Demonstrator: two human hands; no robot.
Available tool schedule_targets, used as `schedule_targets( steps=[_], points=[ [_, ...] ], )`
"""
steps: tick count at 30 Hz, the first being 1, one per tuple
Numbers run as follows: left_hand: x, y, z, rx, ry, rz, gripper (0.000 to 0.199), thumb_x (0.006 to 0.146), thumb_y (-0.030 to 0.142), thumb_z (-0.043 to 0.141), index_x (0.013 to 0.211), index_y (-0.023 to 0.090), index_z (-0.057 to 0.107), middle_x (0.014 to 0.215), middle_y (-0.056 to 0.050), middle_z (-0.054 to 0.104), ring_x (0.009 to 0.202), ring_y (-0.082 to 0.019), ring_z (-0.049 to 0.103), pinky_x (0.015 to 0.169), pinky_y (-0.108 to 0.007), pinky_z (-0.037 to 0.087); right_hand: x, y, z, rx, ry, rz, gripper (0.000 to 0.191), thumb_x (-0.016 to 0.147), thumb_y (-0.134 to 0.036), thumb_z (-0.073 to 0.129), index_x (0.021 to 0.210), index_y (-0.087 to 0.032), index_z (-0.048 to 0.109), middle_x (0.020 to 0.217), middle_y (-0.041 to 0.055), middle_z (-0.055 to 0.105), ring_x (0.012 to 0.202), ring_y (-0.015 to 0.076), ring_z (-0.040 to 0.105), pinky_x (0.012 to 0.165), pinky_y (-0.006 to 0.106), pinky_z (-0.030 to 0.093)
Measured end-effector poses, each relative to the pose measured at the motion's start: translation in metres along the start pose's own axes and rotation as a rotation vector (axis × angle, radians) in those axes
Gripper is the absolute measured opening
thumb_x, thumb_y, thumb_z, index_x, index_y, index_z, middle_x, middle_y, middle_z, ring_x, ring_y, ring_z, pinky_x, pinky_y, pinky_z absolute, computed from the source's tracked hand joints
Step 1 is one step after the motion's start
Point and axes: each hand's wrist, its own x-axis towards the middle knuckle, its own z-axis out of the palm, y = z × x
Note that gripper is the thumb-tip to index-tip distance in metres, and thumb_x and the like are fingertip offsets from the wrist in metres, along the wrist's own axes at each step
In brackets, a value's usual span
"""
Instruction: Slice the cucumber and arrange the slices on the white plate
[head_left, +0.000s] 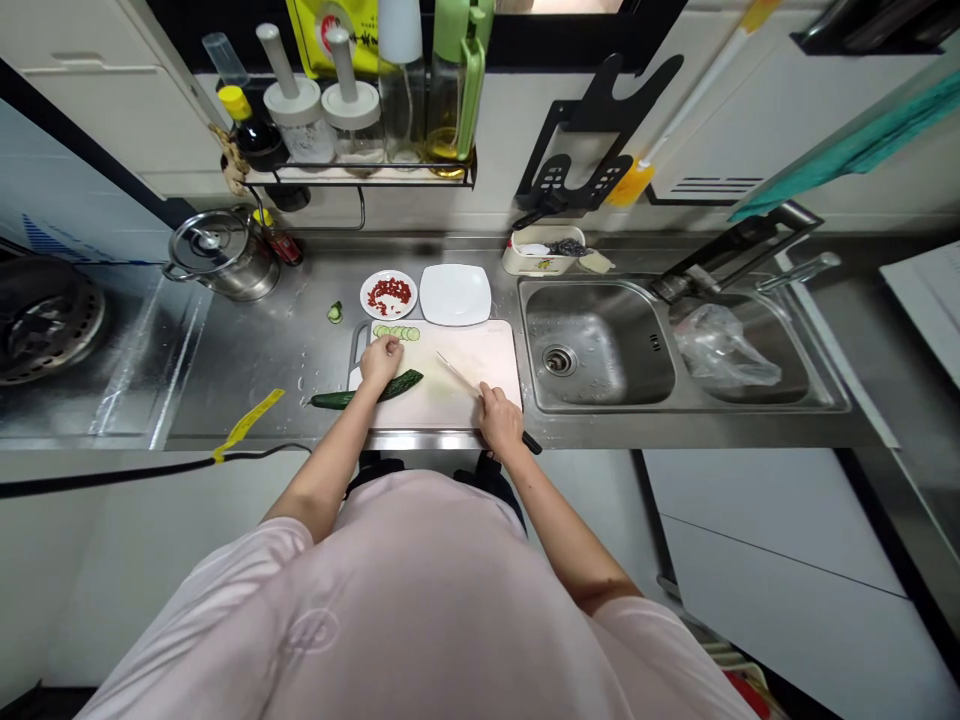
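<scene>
My left hand [381, 362] grips a dark green cucumber [367, 396] lying across the left edge of a white cutting board [480, 360]. My right hand [500, 420] is shut on the black handle of a kitchen knife [457, 371], whose blade angles up and left over the board, apart from the cucumber. Several cucumber slices [397, 333] lie in a row at the board's far edge, just beyond my left hand. A small cucumber piece [334, 313] rests on the steel counter [285, 340] left of the board.
Behind the board are a small plate of chopped red chili [388, 294] and a white plate [455, 294]. A steel sink [592, 345] holding a plastic bag [724, 350] lies right, with a steel pot [223, 255] and gas burner [45, 320] left. Bottles stand on a rack [360, 175].
</scene>
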Motion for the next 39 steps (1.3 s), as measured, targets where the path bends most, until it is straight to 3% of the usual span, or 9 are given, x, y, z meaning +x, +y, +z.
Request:
schedule_targets(
  steps=[5,14,22,31,39],
  points=[
    [-0.011,-0.011,-0.010,-0.028,-0.067,0.045,0.026,0.083,0.035,0.052,0.102,0.024,0.066,0.092,-0.003,0.069,0.087,-0.018,0.062,0.078,-0.026,0.044,0.002,-0.003,-0.001,0.007,0.000,-0.024,0.040,0.096,-0.024,0.034,0.135,-0.021,0.044,0.110,0.0104,0.055,0.084,0.0180,0.059,0.072,0.028,0.038],
    [-0.034,-0.021,-0.016,-0.059,-0.225,0.269,0.041,0.080,0.049,0.057,0.107,0.021,0.068,0.103,-0.006,0.068,0.090,-0.018,0.060,0.084,-0.028,0.046,0.005,-0.003,-0.002,0.035,0.032,-0.064,0.036,0.095,-0.024,0.036,0.128,-0.024,0.052,0.107,0.0075,0.055,0.079,0.0156,0.057,0.069,0.026,0.036],
    [-0.045,-0.023,-0.018,0.039,-0.305,0.266,0.045,0.072,0.048,0.063,0.108,0.022,0.069,0.104,-0.006,0.067,0.099,-0.022,0.059,0.090,-0.030,0.045,0.005,-0.006,-0.006,0.046,0.024,-0.069,0.037,0.096,-0.026,0.034,0.130,-0.027,0.050,0.108,0.0066,0.053,0.077,0.0148,0.055,0.064,0.026,0.036],
    [-0.064,-0.021,-0.018,0.103,-0.262,0.292,0.040,0.079,0.045,0.059,0.115,0.028,0.063,0.108,-0.005,0.067,0.103,-0.024,0.058,0.089,-0.032,0.044,0.006,-0.008,-0.004,0.067,0.039,-0.079,0.036,0.098,-0.030,0.030,0.129,-0.028,0.049,0.107,0.0058,0.054,0.074,0.0150,0.057,0.061,0.026,0.036],
    [-0.084,-0.016,-0.004,0.207,-0.162,0.269,0.043,0.084,0.042,0.056,0.125,0.029,0.056,0.115,-0.007,0.061,0.105,-0.024,0.056,0.086,-0.032,0.043,-0.001,-0.019,-0.013,0.055,-0.059,-0.087,0.039,0.098,-0.029,0.027,0.133,-0.026,0.043,0.112,0.0084,0.052,0.077,0.0168,0.059,0.067,0.029,0.040]
  ],
)
